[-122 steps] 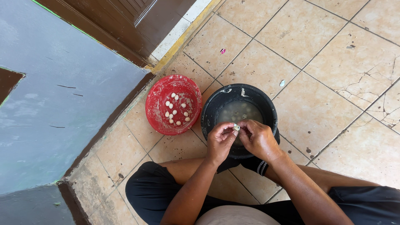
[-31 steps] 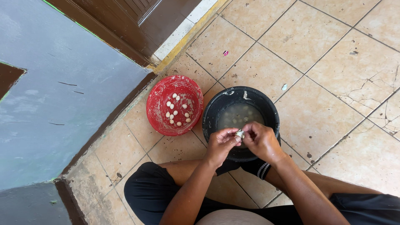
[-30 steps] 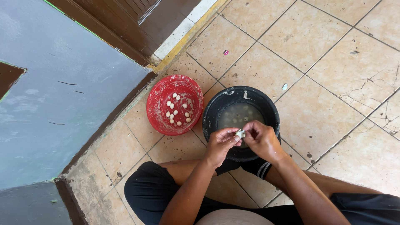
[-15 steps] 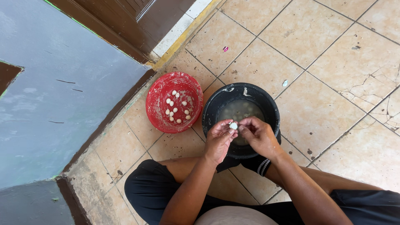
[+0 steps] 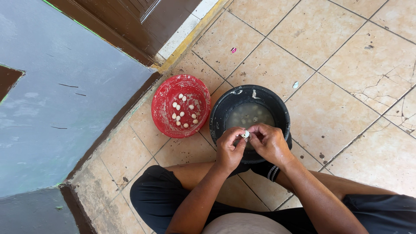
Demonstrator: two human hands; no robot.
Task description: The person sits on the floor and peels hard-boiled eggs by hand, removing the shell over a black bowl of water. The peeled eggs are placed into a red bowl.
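The floor (image 5: pixel 338 56) is laid with beige tiles, worn and stained, some cracked at the right edge, with dark grout lines. A grey-blue painted wall (image 5: pixel 52 95) with a dark brown skirting fills the left side, and a brown wooden door (image 5: pixel 143 21) stands at the top above a yellow and white threshold strip. A tiny pink scrap (image 5: pixel 233 50) and a small pale scrap (image 5: pixel 295 85) lie on the tiles.

Near the wall sits a red bowl (image 5: pixel 167 93) holding several small white pieces. Just beside it, touching or nearly so, a black bucket (image 5: pixel 225 106) holds cloudy water. The person sits on the floor in dark clothing, knees spread around the bucket.

Over the bucket's near rim, the left hand (image 5: pixel 229 149) and the right hand (image 5: pixel 269 143) meet, fingertips of both pinching one small white piece (image 5: pixel 245 134) between them.

Compared with half a second ago, the hands and the piece have stayed over the bucket's near side with little change; bowl and bucket have not moved.
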